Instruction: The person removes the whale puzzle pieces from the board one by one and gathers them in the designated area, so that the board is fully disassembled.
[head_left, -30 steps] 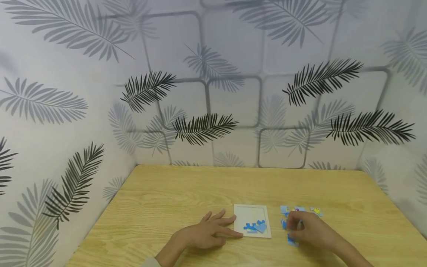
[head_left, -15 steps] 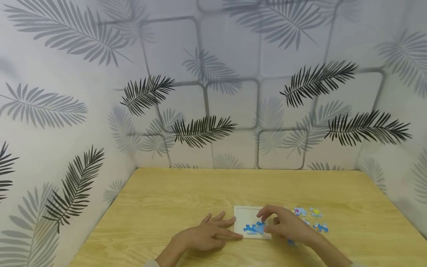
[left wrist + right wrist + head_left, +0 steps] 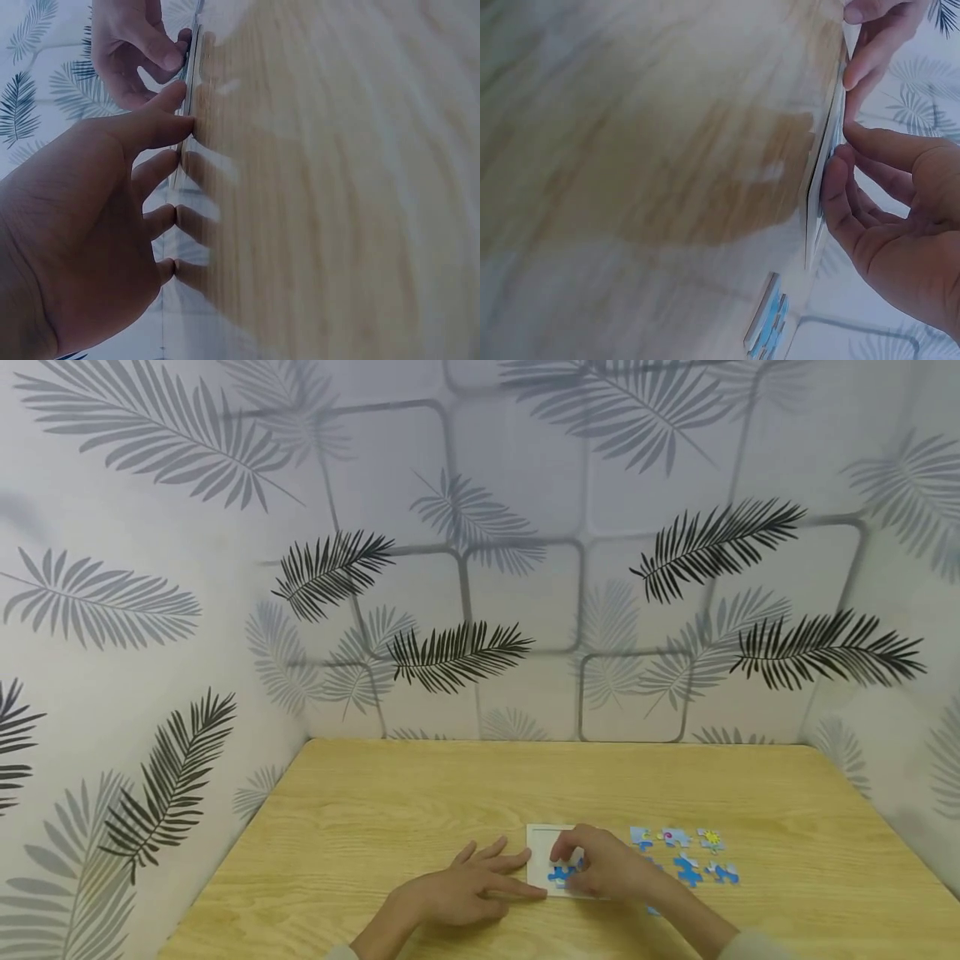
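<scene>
A white puzzle tray [image 3: 542,837] with a raised rim lies on the table, holding blue jigsaw pieces [image 3: 561,874] near its front edge. My left hand [image 3: 468,889] rests beside it with spread fingers, and the fingertips touch the tray's left rim. Over the tray, my right hand [image 3: 603,864] curves its thumb and fingers down onto a puzzle piece at the front, which its fingers mostly cover. In the right wrist view, the fingertips of the right hand [image 3: 900,202] meet low at the tray's surface. From the left wrist view, the left hand's fingers [image 3: 154,176] reach the table beside the tray edge.
To the right of the tray lie several loose puzzle pieces, among them a sun piece [image 3: 711,837], a pink-swirl piece [image 3: 677,837] and a blue piece [image 3: 687,871]. The wooden table [image 3: 420,785] ends at a leaf-patterned wall covering [image 3: 517,693].
My right hand has moved left from the loose pieces to the tray and now covers its front right part. The left hand has stayed at the tray's left rim.
</scene>
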A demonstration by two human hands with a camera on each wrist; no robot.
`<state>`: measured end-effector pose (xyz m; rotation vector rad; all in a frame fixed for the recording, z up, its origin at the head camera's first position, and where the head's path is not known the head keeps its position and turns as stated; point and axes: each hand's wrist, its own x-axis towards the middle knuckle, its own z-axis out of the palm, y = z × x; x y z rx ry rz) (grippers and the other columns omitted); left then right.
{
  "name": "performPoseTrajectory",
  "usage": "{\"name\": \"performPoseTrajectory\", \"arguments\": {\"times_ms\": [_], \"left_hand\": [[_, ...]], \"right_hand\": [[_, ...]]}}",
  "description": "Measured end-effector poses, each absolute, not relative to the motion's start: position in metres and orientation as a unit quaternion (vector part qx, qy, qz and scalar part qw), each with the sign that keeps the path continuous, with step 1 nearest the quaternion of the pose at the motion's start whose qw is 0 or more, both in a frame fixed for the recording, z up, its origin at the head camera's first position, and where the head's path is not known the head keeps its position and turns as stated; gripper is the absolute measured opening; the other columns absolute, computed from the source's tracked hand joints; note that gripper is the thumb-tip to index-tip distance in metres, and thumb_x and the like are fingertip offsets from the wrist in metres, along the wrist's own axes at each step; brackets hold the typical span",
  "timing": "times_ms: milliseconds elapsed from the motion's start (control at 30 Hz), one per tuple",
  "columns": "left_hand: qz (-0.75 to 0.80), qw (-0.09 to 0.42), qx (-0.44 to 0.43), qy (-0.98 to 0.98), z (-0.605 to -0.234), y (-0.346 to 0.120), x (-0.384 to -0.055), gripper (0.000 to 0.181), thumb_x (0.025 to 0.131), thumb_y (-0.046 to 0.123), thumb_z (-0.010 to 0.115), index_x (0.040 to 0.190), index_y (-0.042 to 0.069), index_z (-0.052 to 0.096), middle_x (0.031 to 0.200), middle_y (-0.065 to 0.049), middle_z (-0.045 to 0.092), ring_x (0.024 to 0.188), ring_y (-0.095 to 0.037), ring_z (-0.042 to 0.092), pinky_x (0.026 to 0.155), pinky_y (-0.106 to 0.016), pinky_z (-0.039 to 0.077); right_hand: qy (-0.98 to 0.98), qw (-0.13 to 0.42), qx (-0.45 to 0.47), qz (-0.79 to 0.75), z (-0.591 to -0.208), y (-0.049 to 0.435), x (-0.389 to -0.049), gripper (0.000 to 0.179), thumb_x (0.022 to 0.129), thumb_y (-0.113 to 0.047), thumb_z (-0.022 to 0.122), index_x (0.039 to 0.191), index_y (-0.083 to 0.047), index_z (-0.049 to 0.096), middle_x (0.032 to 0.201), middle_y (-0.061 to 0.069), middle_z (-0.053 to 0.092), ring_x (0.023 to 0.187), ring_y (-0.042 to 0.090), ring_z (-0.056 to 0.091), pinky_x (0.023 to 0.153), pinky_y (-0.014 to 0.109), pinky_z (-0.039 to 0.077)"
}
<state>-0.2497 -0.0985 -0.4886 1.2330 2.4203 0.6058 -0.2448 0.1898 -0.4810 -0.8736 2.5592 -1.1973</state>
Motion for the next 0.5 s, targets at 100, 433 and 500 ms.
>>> {"name": "performPoseTrajectory", "arguments": {"times_ms": [100,433,500], "left_hand": [[0.215,0.178,0.435,0.856,-0.4891,-0.098,-0.2497,0.045,0.108,0.029,0.049,0.148,0.046,0.055,0.171,0.0,0.026,0.159,-0.041,0.005,0.121,-0.073,0.002],[0.219,0.177,0.44,0.853,-0.4885,-0.0983,-0.2488,0.045,0.108,0.026,0.05,0.148,0.044,0.056,0.171,0.0,0.026,0.159,-0.043,0.005,0.121,-0.074,0.001],[0.221,0.176,0.44,0.853,-0.4887,-0.0984,-0.2485,0.045,0.107,0.026,0.05,0.148,0.044,0.057,0.171,0.0,0.026,0.159,-0.043,0.006,0.12,-0.074,0.002]], "right_hand": [[0.87,0.089,-0.301,-0.381,-0.4801,0.1856,-0.2438,0.028,0.084,0.003,0.079,0.106,-0.008,0.069,0.102,0.006,0.067,0.087,0.019,0.06,0.074,0.027,0.052],[0.876,0.107,-0.298,-0.364,-0.4791,0.1802,-0.2455,0.026,0.084,0.005,0.079,0.106,-0.003,0.068,0.099,0.007,0.069,0.089,0.022,0.065,0.076,0.033,0.057],[0.873,0.108,-0.301,-0.367,-0.4794,0.1804,-0.2447,0.027,0.085,0.005,0.079,0.107,-0.002,0.066,0.099,0.007,0.068,0.09,0.021,0.063,0.076,0.032,0.056]]}}
